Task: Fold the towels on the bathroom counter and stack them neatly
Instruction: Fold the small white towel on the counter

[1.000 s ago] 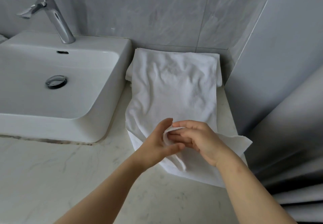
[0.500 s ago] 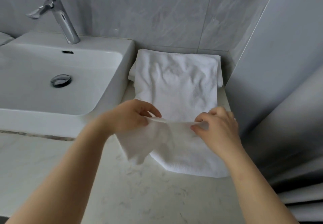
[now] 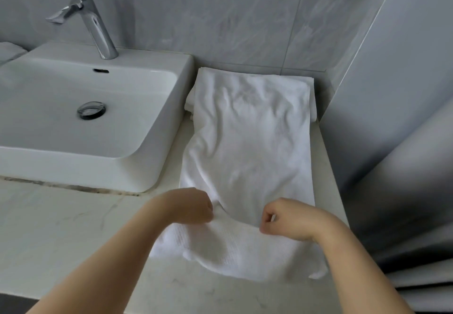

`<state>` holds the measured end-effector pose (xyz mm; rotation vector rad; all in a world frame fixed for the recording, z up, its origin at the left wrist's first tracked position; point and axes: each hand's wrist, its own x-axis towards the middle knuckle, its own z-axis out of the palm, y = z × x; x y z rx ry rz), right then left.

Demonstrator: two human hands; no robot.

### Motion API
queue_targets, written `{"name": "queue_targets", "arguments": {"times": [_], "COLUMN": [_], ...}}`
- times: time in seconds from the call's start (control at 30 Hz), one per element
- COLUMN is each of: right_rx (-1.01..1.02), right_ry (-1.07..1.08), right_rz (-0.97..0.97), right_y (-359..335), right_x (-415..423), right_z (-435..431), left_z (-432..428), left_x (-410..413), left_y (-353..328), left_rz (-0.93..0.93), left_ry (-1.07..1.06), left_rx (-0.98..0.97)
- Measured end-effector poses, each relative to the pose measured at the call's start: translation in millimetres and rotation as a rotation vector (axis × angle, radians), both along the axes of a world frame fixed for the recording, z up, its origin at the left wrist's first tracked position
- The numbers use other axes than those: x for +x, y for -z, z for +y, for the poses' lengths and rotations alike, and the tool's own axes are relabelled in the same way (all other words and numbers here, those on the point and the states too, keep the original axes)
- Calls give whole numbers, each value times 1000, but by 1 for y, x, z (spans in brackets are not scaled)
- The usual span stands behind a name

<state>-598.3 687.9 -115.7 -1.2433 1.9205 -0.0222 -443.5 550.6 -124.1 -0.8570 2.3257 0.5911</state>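
A white towel (image 3: pixel 247 147) lies lengthwise on the marble counter (image 3: pixel 61 235), between the sink and the right wall. Its far end rests on other folded white cloth by the back wall. My left hand (image 3: pixel 190 205) pinches the towel's near edge at the left. My right hand (image 3: pixel 284 218) pinches the same edge at the right. The edge is stretched between my hands, and the part below them hangs in a loose fold toward the counter's front.
A white basin (image 3: pixel 169 107) with a chrome tap (image 3: pixel 93 21) stands at the left, close to the towel. Grey tiled walls close off the back and right. A grey curtain (image 3: pixel 416 203) hangs at the right. A folded grey cloth (image 3: pixel 9 51) shows at far left.
My hands were together at the towel's near end, then drew apart along its edge. They now hold that edge lower and nearer to me, with the towel spread wider.
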Motion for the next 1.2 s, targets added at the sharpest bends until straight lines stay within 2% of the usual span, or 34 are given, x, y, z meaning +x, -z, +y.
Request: {"name": "queue_targets", "arguments": {"times": [0.07, 0.13, 0.2, 0.27, 0.33, 0.43, 0.47, 0.57, 0.67, 0.8, 0.9, 0.97, 1.03, 1.1, 1.2], "right_rx": [23, -48, -157, -222, -213, -203, -235, -297, -274, -128, -142, -174, -86, 7, -23], "right_ry": [45, 181, 325, 426, 502, 577, 606, 627, 592, 522, 349, 267, 265, 232, 300], "right_rz": [17, 58, 185, 348, 427, 351, 299, 179, 242, 350, 580, 433, 195, 164, 202], "right_y": [20, 34, 42, 47, 51, 59, 63, 66, 62, 51, 42, 40, 41, 42, 42], "right_x": [0, -3, -9, -16, -23, -27, -28, -36, -54, -59, -51, -45, -42, -47, -63], "right_z": [0, 1, 2, 6, 11, 18, 19, 19, 20, 22, 12, 1, -10, -16, -23], "left_z": [3, 3, 2, -1, -5, -10, -12, -17, -23, -20, -18, -21, -26, -32, -48], "left_x": [3, 4, 6, 8, 10, 12, 11, 8, 13, 23, 17, 9, 0, -5, -15], "left_y": [15, 24, 31, 39, 47, 55, 56, 58, 56, 55, 58, 62, 65, 63, 51], "left_rz": [-24, 24, 175, 373, 429, 292, 298, 452, 490, 310, 368, 415, 339, 229, 174], "left_ry": [-26, -52, -144, -329, -465, -524, -554, -703, -769, -652, -481, -333, -239, -229, -288], "left_rx": [3, -60, -209, -328, -339, -270, -243, -84, -102, -370, -507, -481, -396, -413, -499]}}
